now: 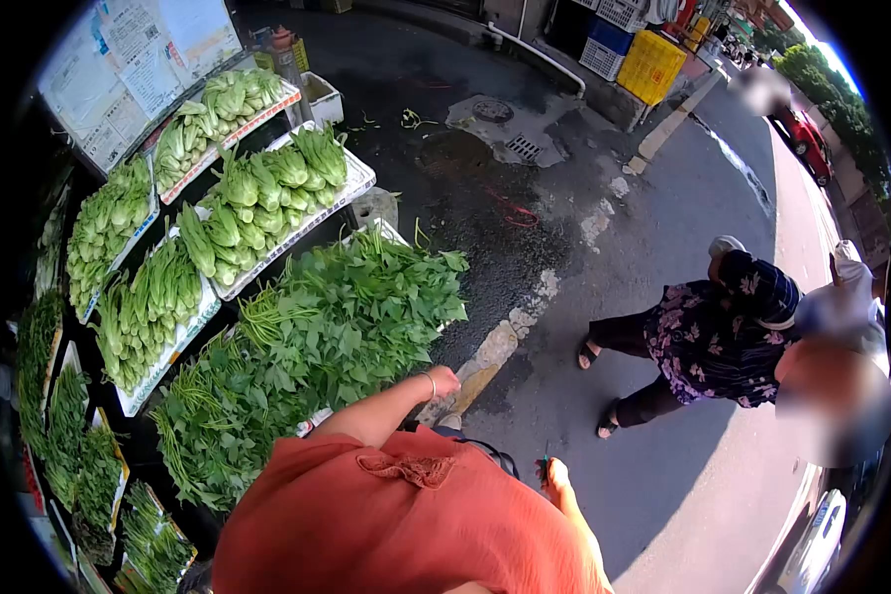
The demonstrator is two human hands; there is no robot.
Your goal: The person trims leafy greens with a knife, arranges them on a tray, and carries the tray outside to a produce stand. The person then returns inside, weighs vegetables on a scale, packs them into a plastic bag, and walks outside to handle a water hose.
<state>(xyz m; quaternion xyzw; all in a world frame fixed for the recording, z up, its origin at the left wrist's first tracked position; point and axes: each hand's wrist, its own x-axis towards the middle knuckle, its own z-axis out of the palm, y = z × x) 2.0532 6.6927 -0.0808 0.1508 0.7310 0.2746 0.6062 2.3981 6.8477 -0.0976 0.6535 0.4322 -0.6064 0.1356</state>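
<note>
My left hand (444, 382), with a bracelet at the wrist, is held closed beside the right edge of a large heap of leafy greens (346, 307). What it holds, if anything, is hidden. At the lower middle, my right hand (558, 477) is closed around a small dark object (544, 469) with a thin greenish part sticking up. Trays of pale green leafy vegetables (277, 188) stand beyond the heap, stacked in bundles.
A person (718, 327) in a dark floral top stands on the pavement at the right. Further off are a yellow crate (650, 66), a drain grate (524, 148) and a red car (804, 139). More greens (79, 465) lie at the far left.
</note>
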